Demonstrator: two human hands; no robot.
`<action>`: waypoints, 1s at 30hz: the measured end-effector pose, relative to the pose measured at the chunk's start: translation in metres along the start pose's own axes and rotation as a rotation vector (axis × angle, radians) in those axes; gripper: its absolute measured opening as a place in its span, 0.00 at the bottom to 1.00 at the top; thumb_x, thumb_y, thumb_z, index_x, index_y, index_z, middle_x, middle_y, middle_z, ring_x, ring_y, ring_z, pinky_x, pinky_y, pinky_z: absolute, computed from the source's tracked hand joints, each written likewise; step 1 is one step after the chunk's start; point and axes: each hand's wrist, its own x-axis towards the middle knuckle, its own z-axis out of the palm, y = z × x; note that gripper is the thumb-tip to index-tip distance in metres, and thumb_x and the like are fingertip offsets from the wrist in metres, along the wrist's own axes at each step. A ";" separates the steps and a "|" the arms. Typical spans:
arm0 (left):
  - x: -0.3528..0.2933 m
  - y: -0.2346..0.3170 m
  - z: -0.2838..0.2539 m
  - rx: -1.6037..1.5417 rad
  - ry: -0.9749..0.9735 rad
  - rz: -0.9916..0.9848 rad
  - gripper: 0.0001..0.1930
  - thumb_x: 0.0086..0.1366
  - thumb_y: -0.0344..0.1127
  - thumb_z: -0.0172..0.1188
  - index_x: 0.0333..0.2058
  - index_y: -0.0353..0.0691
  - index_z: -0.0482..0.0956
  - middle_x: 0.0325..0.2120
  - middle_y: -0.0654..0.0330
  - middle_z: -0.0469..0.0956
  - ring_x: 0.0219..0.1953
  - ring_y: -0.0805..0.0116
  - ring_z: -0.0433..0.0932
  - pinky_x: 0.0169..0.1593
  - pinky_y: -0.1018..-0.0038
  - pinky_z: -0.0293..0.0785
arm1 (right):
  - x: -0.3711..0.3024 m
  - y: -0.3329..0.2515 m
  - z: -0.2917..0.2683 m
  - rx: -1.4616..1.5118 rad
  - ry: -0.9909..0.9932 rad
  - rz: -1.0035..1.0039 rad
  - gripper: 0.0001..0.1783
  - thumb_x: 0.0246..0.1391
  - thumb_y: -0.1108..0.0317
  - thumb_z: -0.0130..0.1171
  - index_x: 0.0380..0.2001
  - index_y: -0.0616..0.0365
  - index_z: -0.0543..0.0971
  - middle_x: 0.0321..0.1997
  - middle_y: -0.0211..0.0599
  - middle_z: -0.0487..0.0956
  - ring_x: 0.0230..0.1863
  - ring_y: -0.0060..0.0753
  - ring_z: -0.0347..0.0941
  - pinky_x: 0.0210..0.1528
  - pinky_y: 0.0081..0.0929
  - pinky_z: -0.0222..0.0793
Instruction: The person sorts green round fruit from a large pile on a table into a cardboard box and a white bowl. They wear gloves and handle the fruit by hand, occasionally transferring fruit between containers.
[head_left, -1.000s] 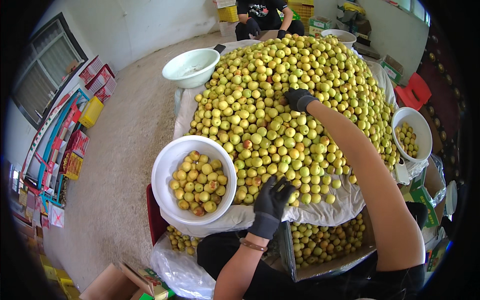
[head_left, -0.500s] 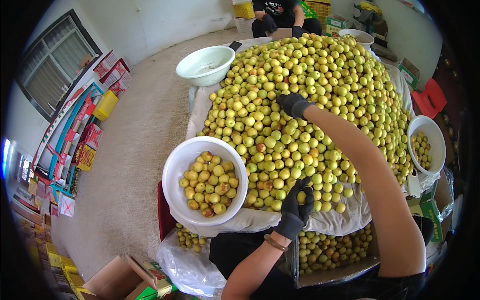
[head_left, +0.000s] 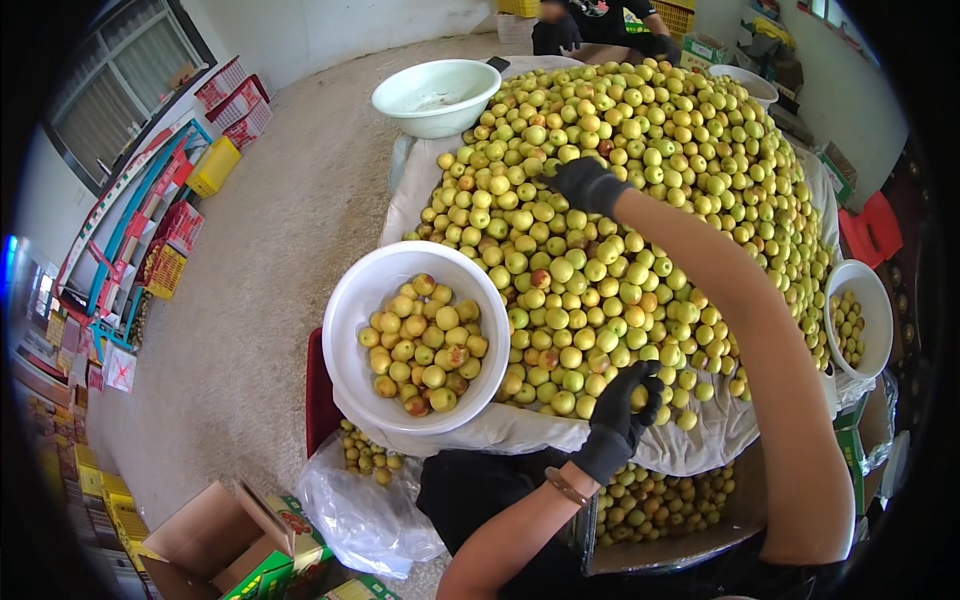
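Observation:
A big heap of round yellow-green fruit that look like jujubes (head_left: 590, 270), some blushed brown, covers the cloth-draped table. My left hand (head_left: 618, 425), in a dark glove, is at the heap's near edge, its fingers curled round one jujube (head_left: 639, 398). Out over the middle left of the heap reaches my gloved right hand (head_left: 590, 187). Its fingers bend down among the fruit, and the tips are hidden. Left of the heap, a white basin (head_left: 340, 335) holds several browner jujubes. Below my left hand stands a lined box (head_left: 740, 520) of jujubes.
A pale green basin (head_left: 440, 125) sits at the far left corner, a white basin (head_left: 880, 345) with fruit at the right. Across the heap sits another person (head_left: 600, 25) in dark gloves. A plastic bag (head_left: 375, 520) and an open carton (head_left: 215, 540) lie at lower left.
The view has shifted a little. My right hand has moved slightly farther left over the heap. My left hand stays at the near edge, still curled round a jujube.

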 end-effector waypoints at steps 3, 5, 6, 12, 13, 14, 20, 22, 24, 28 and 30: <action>0.003 -0.005 0.014 0.032 0.125 -0.047 0.13 0.64 0.42 0.51 0.38 0.39 0.74 0.23 0.65 0.72 0.21 0.77 0.70 0.20 0.86 0.63 | 0.041 -0.016 0.023 0.127 -0.119 0.237 0.17 0.54 0.65 0.46 0.48 0.48 0.72 0.38 0.37 0.78 0.37 0.41 0.76 0.37 0.37 0.71; 0.005 -0.003 0.011 0.038 0.071 -0.042 0.14 0.64 0.42 0.52 0.39 0.37 0.75 0.25 0.65 0.73 0.27 0.77 0.73 0.25 0.87 0.70 | 0.051 -0.016 0.019 0.093 -0.202 0.335 0.18 0.54 0.64 0.48 0.49 0.48 0.72 0.39 0.35 0.78 0.39 0.40 0.76 0.38 0.37 0.71; 0.004 -0.001 0.006 0.033 0.047 -0.041 0.14 0.64 0.41 0.53 0.40 0.36 0.75 0.27 0.65 0.74 0.30 0.77 0.74 0.28 0.87 0.73 | 0.050 -0.016 0.017 -0.026 -0.209 0.248 0.18 0.54 0.63 0.49 0.49 0.49 0.72 0.40 0.34 0.78 0.40 0.40 0.76 0.39 0.36 0.71; 0.005 0.013 -0.010 -0.134 0.002 0.087 0.12 0.64 0.32 0.51 0.45 0.34 0.72 0.34 0.61 0.73 0.34 0.72 0.74 0.37 0.80 0.76 | 0.017 -0.019 -0.050 0.370 -0.522 0.248 0.30 0.50 0.61 0.54 0.59 0.46 0.62 0.47 0.38 0.75 0.35 0.35 0.76 0.36 0.36 0.72; 0.007 0.007 -0.008 -0.194 -0.009 0.111 0.13 0.63 0.30 0.50 0.46 0.35 0.71 0.35 0.60 0.73 0.35 0.70 0.74 0.38 0.78 0.76 | -0.001 -0.006 -0.049 0.545 -0.512 0.265 0.31 0.51 0.61 0.54 0.59 0.46 0.60 0.44 0.39 0.75 0.30 0.33 0.76 0.31 0.31 0.72; 0.008 0.005 -0.005 -0.131 0.027 0.164 0.15 0.62 0.28 0.50 0.48 0.36 0.70 0.37 0.59 0.73 0.35 0.69 0.75 0.39 0.76 0.76 | -0.017 0.001 -0.047 0.727 -0.441 0.279 0.30 0.52 0.61 0.54 0.58 0.47 0.61 0.42 0.40 0.75 0.28 0.31 0.75 0.30 0.27 0.71; -0.004 0.018 0.006 -0.077 0.059 0.207 0.24 0.64 0.55 0.48 0.54 0.53 0.66 0.51 0.53 0.71 0.42 0.62 0.76 0.40 0.72 0.76 | -0.164 -0.052 0.001 1.371 0.207 0.000 0.26 0.53 0.55 0.55 0.52 0.54 0.62 0.33 0.39 0.73 0.32 0.29 0.74 0.33 0.30 0.71; -0.016 0.028 0.014 -0.202 0.002 0.141 0.25 0.61 0.60 0.48 0.47 0.48 0.71 0.46 0.55 0.74 0.42 0.61 0.76 0.37 0.71 0.77 | -0.212 -0.093 -0.049 1.012 0.038 0.000 0.26 0.52 0.54 0.57 0.50 0.56 0.65 0.36 0.43 0.73 0.36 0.35 0.75 0.35 0.33 0.71; -0.014 0.030 0.007 -0.345 -0.073 0.032 0.25 0.61 0.60 0.49 0.44 0.45 0.73 0.44 0.55 0.74 0.42 0.59 0.76 0.34 0.71 0.78 | -0.216 -0.109 -0.070 0.756 0.073 -0.039 0.25 0.50 0.53 0.58 0.46 0.58 0.68 0.38 0.45 0.73 0.37 0.42 0.74 0.36 0.36 0.71; -0.004 0.023 0.002 -0.459 -0.242 -0.041 0.25 0.60 0.58 0.52 0.40 0.39 0.73 0.44 0.50 0.73 0.43 0.52 0.75 0.31 0.68 0.80 | -0.132 -0.073 -0.042 0.424 0.166 0.079 0.21 0.55 0.53 0.51 0.43 0.59 0.71 0.41 0.49 0.73 0.44 0.47 0.68 0.45 0.42 0.67; -0.002 0.021 0.000 -0.485 -0.165 -0.092 0.23 0.61 0.55 0.53 0.37 0.37 0.73 0.44 0.46 0.72 0.42 0.51 0.75 0.32 0.64 0.81 | -0.066 -0.039 -0.034 0.354 0.011 0.364 0.22 0.58 0.54 0.45 0.48 0.59 0.67 0.47 0.52 0.71 0.50 0.51 0.68 0.48 0.40 0.67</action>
